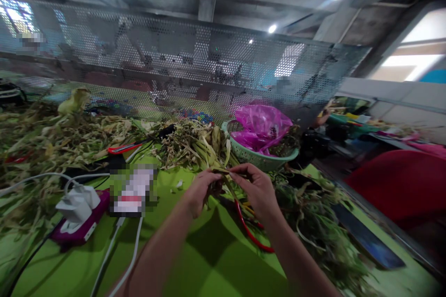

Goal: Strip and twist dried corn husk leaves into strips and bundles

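Note:
Both hands meet over the green tabletop (209, 260), in front of a heap of dried plant stalks (188, 144). My left hand (205, 188) is closed around some dry leafy stalks (228, 185). From the right, my right hand (254, 185) pinches the same stalks between thumb and fingertips. Longer pale leaves reach up behind the hands toward the heap. Under and beside my right hand lies a red curved handle or cord (249, 232), partly hidden by the wrist.
A green basket (265, 161) with a pink plastic bag (261, 125) stands behind. Left are a phone (134, 190), a purple power strip (83, 227) and white cables. Green plant matter (320, 218) and a dark flat object (369, 236) lie right. A perforated metal screen (174, 69) backs the table.

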A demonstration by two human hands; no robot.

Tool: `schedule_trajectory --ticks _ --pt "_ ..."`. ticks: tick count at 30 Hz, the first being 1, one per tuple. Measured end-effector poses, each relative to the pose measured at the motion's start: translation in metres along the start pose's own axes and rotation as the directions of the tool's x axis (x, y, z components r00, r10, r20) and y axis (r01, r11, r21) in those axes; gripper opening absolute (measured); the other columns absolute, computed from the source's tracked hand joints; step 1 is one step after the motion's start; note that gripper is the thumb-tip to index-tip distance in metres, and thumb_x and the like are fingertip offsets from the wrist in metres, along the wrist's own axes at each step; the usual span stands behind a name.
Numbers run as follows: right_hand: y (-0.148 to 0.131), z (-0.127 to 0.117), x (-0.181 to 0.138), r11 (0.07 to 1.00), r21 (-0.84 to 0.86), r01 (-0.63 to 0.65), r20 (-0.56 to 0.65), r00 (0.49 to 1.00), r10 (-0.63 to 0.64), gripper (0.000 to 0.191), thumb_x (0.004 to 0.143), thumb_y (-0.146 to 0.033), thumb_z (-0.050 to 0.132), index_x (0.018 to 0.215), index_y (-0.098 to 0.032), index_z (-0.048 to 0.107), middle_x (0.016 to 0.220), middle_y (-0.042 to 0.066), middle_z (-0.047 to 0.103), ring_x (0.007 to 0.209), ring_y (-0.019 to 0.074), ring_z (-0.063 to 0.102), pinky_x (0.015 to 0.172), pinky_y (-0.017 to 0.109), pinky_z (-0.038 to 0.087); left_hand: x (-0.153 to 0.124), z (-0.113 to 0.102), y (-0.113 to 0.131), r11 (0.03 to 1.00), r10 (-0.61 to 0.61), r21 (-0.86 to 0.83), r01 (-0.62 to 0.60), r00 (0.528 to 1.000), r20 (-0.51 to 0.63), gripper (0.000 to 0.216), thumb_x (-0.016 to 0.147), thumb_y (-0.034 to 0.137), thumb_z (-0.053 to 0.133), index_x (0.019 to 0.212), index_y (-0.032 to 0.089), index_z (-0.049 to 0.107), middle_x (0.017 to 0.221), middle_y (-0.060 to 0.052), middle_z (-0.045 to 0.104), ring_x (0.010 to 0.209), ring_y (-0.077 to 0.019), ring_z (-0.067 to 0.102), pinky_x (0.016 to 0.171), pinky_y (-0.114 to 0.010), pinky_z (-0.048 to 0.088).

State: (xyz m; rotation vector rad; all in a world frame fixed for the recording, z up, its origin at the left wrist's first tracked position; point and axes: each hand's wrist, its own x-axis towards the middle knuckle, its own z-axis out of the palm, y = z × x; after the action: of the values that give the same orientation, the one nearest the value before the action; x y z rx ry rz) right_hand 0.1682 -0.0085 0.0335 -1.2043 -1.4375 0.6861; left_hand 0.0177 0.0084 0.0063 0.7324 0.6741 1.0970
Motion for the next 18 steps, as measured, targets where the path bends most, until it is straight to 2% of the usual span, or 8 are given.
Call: schedule_trajectory --ticks 2,7,11,15,18 --pt "0.002 0.000 0.001 1.000 -0.012 0.023 0.015 1.000 -0.023 0.019 0.073 -0.036 0.074 0.080 -0.019 0.073 0.076 0.004 0.071 0.075 0.0210 0.061 0.073 0.033 0.048 -0.002 0.001 0.003 1.000 -0.021 -0.003 0.021 1.000 0.006 0.014 0.068 0.025 0.070 0.076 0.016 0.064 0.071 -0.002 0.061 0.063 -0.0120 0.052 0.063 -0.025 0.046" --pt "0.006 0.000 0.002 0.993 -0.043 0.109 0.076 0.991 -0.106 0.011 0.075 -0.031 0.072 0.080 -0.021 0.073 0.076 0.003 0.071 0.075 0.0205 0.063 0.073 0.032 0.048 -0.002 0.000 0.004 0.999 -0.001 0.033 0.003 0.999 -0.040 0.030 0.072 0.045 0.073 0.073 0.016 0.065 0.065 0.000 0.056 0.056 -0.0103 0.046 0.059 -0.025 0.045" --pt "0.009 0.002 0.002 0.957 -0.166 0.239 0.096 0.969 -0.226 0.004 0.079 -0.025 0.067 0.080 -0.022 0.071 0.079 0.003 0.070 0.076 0.0211 0.064 0.074 0.033 0.048 0.002 -0.004 0.001 1.000 0.016 0.015 -0.015 0.997 -0.069 0.026 0.071 0.041 0.074 0.074 0.016 0.067 0.065 -0.001 0.058 0.056 -0.0103 0.046 0.059 -0.025 0.045" --pt "0.014 0.001 0.006 0.841 -0.327 0.432 0.180 0.902 -0.393 0.013 0.079 -0.017 0.064 0.083 -0.026 0.072 0.086 0.004 0.069 0.086 0.0230 0.063 0.080 0.035 0.048 0.003 -0.005 0.001 0.999 0.026 -0.030 -0.028 0.998 -0.062 0.020 0.069 0.033 0.074 0.078 0.016 0.070 0.067 -0.001 0.059 0.060 -0.0110 0.049 0.061 -0.026 0.050" --pt "0.014 -0.002 0.010 0.767 -0.367 0.525 0.267 0.850 -0.454 0.021 0.079 -0.015 0.063 0.091 -0.028 0.074 0.095 0.006 0.070 0.093 0.0244 0.062 0.084 0.037 0.047 0.003 -0.004 0.003 0.997 0.018 -0.069 -0.024 0.996 -0.088 0.019 0.067 0.030 0.075 0.076 0.015 0.069 0.066 0.000 0.059 0.059 -0.0104 0.051 0.062 -0.026 0.051"
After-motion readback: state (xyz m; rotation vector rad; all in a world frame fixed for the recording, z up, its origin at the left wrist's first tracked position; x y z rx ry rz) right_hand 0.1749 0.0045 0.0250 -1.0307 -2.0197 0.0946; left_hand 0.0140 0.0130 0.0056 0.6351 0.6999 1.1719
